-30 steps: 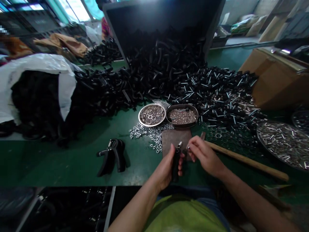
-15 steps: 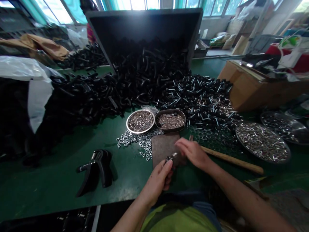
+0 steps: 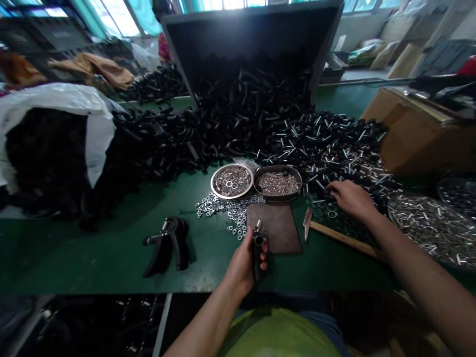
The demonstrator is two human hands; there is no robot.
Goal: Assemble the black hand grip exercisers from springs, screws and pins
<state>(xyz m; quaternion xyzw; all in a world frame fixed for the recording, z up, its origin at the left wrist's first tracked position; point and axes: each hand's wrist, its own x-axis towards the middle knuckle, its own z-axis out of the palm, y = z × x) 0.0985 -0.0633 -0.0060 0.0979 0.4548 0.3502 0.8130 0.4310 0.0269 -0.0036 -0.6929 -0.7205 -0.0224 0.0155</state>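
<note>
My left hand [image 3: 243, 263] is wrapped round a black handle [image 3: 258, 255], held upright above the near part of the mat, with a metal coil [image 3: 259, 224] sticking up at its top. At the near edge of a heap of black-headed bolts [image 3: 316, 144], my right hand [image 3: 351, 198] has its fingers bent together; what is between the fingertips is hidden. A hand grip strengthener [image 3: 171, 243] with two black handles lies on the green table to the left. Behind the mat [image 3: 282, 230] are a round bowl [image 3: 232, 182] and an oval tin [image 3: 278, 182] of small metal parts.
A hammer [image 3: 342, 234] lies right of the mat, below my right forearm. Loose nuts [image 3: 223, 208] are scattered to its left. Black handles [image 3: 238, 104] spill from a tipped bin [image 3: 253, 37]. A cardboard box [image 3: 412, 129] and a tray of metal pins [image 3: 431, 225] stand at right.
My right hand has moved away from the held handle, right and forward to the bolt heap. My left hand has turned the handle more upright. The view has shifted left.
</note>
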